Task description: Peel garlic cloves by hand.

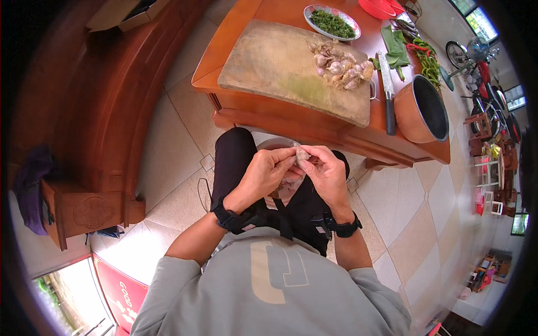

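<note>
Between the fingertips of both hands I see a garlic bulb point(301, 155) with papery skin. My left hand point(269, 168) pinches it from the left, and my right hand point(325, 168) grips its other side with thumb and forefinger. Both hands are over my lap, above a pale bin point(290, 191) between my knees that has scraps inside; its contents are partly hidden. On the wooden cutting board point(269, 63) in front of me lies a heap of garlic bulbs point(342, 67) with dry roots and stalks.
On the wooden table point(277, 107), a knife point(387, 92) lies right of the board beside a dark-lined cooking pot point(420, 109). Behind are a plate of chopped greens point(332, 23), green leaves point(395, 48), green and red peppers point(426, 59) and a red plastic basket point(378, 8). A wooden bench point(105, 126) stands left.
</note>
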A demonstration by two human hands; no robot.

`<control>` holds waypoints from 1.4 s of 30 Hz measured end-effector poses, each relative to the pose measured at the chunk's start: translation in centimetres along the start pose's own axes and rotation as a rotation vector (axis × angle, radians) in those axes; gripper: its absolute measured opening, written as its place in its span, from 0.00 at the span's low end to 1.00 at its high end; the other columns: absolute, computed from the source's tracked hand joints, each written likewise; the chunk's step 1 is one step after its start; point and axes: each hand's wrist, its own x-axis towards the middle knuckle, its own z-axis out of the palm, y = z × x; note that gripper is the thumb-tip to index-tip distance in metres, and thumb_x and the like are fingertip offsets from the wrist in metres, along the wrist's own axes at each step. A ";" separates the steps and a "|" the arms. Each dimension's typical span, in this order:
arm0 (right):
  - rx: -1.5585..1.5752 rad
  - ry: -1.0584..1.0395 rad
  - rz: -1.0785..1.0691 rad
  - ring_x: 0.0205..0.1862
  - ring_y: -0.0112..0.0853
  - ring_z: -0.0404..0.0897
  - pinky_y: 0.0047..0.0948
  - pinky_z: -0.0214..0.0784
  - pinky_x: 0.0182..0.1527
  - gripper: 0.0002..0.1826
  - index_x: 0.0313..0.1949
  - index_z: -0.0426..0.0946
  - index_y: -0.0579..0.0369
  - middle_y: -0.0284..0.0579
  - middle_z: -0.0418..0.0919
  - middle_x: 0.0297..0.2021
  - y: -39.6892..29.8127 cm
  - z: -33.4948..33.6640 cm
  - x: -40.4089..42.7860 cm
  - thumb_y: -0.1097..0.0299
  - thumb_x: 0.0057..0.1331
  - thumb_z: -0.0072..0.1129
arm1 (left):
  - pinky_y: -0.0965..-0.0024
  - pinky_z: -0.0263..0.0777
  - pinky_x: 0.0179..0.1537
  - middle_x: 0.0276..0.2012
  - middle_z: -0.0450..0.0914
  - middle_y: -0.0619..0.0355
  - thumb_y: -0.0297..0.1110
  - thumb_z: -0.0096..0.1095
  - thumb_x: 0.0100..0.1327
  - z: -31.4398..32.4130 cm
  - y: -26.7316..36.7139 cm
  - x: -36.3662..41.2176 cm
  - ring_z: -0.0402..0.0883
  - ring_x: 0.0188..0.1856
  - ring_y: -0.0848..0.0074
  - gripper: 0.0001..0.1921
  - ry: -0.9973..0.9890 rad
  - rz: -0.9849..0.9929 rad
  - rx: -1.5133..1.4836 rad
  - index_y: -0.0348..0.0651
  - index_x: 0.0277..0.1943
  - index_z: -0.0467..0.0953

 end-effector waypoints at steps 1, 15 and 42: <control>0.002 -0.001 0.006 0.41 0.24 0.77 0.21 0.70 0.41 0.17 0.50 0.74 0.64 0.42 0.75 0.41 0.2 0.0 -0.3 0.76 0.61 0.59 | 0.78 0.78 0.36 0.33 0.81 0.54 0.27 0.48 0.69 0.0 -0.3 -0.1 0.82 0.35 0.79 0.12 0.002 -0.007 -0.001 0.27 0.48 0.74; 0.159 -0.003 0.195 0.35 0.21 0.75 0.19 0.69 0.39 0.20 0.55 0.69 0.65 0.40 0.77 0.41 0.5 0.0 -1.7 0.73 0.65 0.55 | 0.76 0.80 0.36 0.33 0.82 0.53 0.27 0.56 0.65 0.3 -0.7 -0.1 0.83 0.34 0.77 0.11 0.075 -0.023 0.049 0.28 0.45 0.77; 0.316 -0.083 0.293 0.50 0.25 0.72 0.21 0.65 0.53 0.22 0.60 0.63 0.65 0.42 0.73 0.50 1.3 0.0 -2.6 0.73 0.67 0.49 | 0.78 0.78 0.34 0.30 0.82 0.54 0.26 0.56 0.64 0.6 0.4 -0.8 0.84 0.33 0.76 0.08 0.064 -0.036 0.148 0.28 0.39 0.78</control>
